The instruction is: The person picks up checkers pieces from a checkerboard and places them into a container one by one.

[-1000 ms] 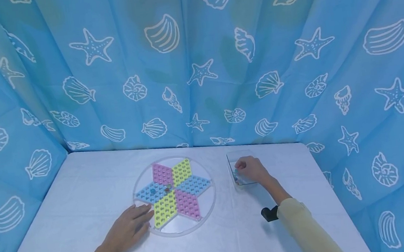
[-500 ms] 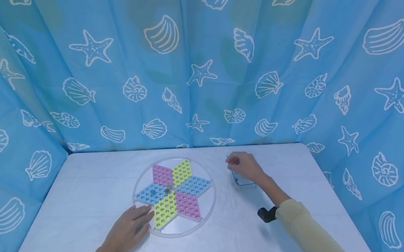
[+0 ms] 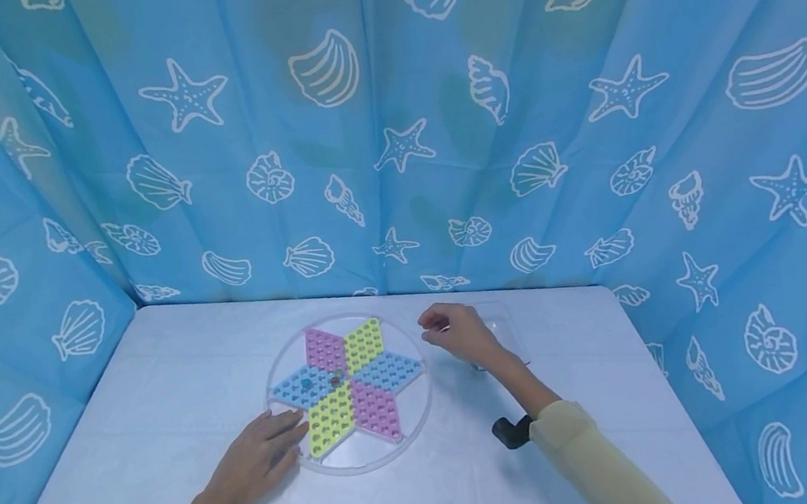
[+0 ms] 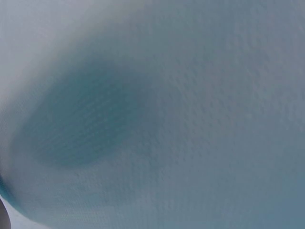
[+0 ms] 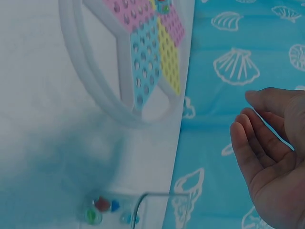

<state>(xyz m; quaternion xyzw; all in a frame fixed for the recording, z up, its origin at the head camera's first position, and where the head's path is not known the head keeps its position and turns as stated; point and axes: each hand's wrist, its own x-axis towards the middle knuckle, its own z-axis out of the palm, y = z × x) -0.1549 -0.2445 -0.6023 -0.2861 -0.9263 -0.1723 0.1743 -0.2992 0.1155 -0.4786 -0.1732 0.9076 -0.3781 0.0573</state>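
A round Chinese checkers board with a pink, yellow and blue star lies on the table. A few marbles sit in its blue and central holes. My left hand rests with straight fingers at the board's lower left rim. Just off the board's upper right edge is my right hand, raised above the table. Its fingers curve loosely with the thumb near the index tip; I cannot tell whether something small is between them. Behind it stands a clear box, holding several marbles in the right wrist view.
A white cloth covers the table. Blue curtains with shell and starfish prints close off the back and both sides. A black wrist piece juts out below my right sleeve. The left wrist view shows only blurred cloth.
My right hand has risen out of the clear box and moved left toward the board. The left hand and the board have stayed put.
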